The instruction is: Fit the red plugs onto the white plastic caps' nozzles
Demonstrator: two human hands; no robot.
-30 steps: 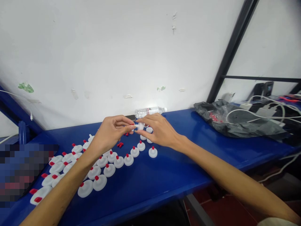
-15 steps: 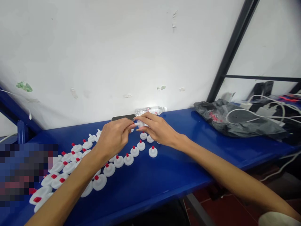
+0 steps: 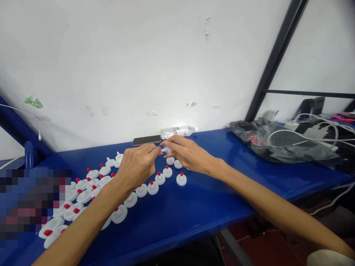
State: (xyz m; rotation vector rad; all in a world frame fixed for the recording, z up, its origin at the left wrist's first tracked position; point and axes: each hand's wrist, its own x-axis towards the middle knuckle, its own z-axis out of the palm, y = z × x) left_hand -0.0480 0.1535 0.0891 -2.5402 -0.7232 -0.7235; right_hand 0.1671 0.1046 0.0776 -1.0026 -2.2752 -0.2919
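Observation:
My right hand (image 3: pixel 188 153) grips a small white plastic piece (image 3: pixel 166 149) between thumb and fingers, above the blue table (image 3: pixel 177 214). Close against it on the left is my left hand (image 3: pixel 140 162), its fingers pinched at the narrow tip of the piece; whether they hold anything else is hidden. Several white round caps with red tips stand on the table, among them one (image 3: pixel 181 179) below my right hand and one (image 3: pixel 152 187) below my left. A few white caps without red tips, such as one (image 3: pixel 110 162), stand left of my left hand.
A dark phone (image 3: pixel 146 140) and a clear bottle (image 3: pixel 179 131) lie by the wall. At the right, a grey plastic bag (image 3: pixel 291 151) holds small red pieces, with white cables across it. A black metal post (image 3: pixel 273 62) rises behind the bag.
My left hand has lowered slightly and its fingers have closed in on the tip of the white piece. The view has shifted a little, and more of the phone shows.

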